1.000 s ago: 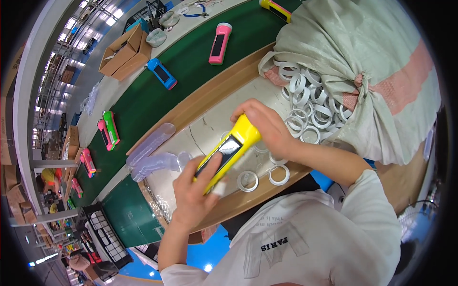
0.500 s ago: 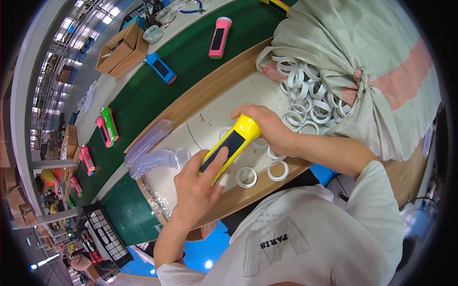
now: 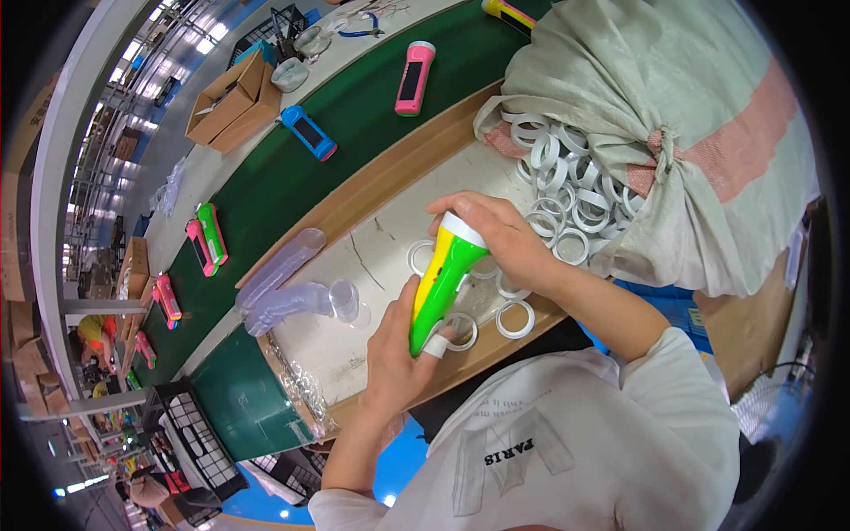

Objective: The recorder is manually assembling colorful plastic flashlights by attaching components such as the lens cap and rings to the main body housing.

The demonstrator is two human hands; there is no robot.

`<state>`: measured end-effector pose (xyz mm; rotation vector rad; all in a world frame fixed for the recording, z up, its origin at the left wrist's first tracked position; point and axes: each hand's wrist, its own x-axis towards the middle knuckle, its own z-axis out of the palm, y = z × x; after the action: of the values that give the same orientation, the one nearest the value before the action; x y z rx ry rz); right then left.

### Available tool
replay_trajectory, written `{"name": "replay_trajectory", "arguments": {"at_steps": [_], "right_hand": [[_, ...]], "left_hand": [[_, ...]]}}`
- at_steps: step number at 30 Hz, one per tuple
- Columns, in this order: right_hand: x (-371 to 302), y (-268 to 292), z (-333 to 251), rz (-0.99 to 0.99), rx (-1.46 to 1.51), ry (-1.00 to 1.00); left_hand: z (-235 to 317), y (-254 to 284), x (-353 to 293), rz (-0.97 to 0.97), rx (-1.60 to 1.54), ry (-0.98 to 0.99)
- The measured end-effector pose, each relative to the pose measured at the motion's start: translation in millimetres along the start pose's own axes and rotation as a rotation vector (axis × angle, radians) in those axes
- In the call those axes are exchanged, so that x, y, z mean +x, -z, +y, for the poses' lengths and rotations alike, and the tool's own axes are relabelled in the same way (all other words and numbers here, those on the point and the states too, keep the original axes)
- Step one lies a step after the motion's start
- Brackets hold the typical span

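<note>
Over a shallow cardboard-edged tray (image 3: pixel 425 190), both hands hold a yellow and green flashlight (image 3: pixel 443 288), tilted, with a white ring at its wide head. My left hand (image 3: pixel 394 363) is closed round its narrow tail end; one finger wears a white wrap. My right hand (image 3: pixel 505 239) grips the head, fingers curled over the white ring. Loose white rings, such as this one (image 3: pixel 514 319), lie below the hands. To the right, a heap of white rings (image 3: pixel 575 190) spills from a tied woven sack (image 3: pixel 673 115). Nested clear plastic pieces (image 3: pixel 283 265) lie at the tray's left.
Beyond the tray runs a green conveyor belt (image 3: pixel 354 133) carrying a pink flashlight (image 3: pixel 414 80), a blue one (image 3: pixel 308 133) and several others. On the far ledge are an open cardboard box (image 3: pixel 235 106) and blue-handled pliers (image 3: pixel 361 26). A black wire basket (image 3: pixel 195 442) stands lower left.
The flashlight has been turned about its length: its dark panel faced up before, and its green side and white head ring show now. My left hand has shifted right and down along it.
</note>
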<state>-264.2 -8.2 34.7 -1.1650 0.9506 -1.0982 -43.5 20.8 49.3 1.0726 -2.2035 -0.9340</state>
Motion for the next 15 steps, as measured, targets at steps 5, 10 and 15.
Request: {"name": "replay_trajectory", "arguments": {"at_steps": [5,10,15], "right_hand": [[-9,-18,-6,0.049,0.604,0.138],[-13,-47,-6,0.032,0.772,0.054],[-18,-60,-3,-0.137,1.053,0.075]], "left_hand": [[8,-16,-12,0.17,0.018,-0.006],[17,-47,-32,-0.189,-1.252,0.59],[25,-58,-51,-0.305,-1.809,0.549]]}}
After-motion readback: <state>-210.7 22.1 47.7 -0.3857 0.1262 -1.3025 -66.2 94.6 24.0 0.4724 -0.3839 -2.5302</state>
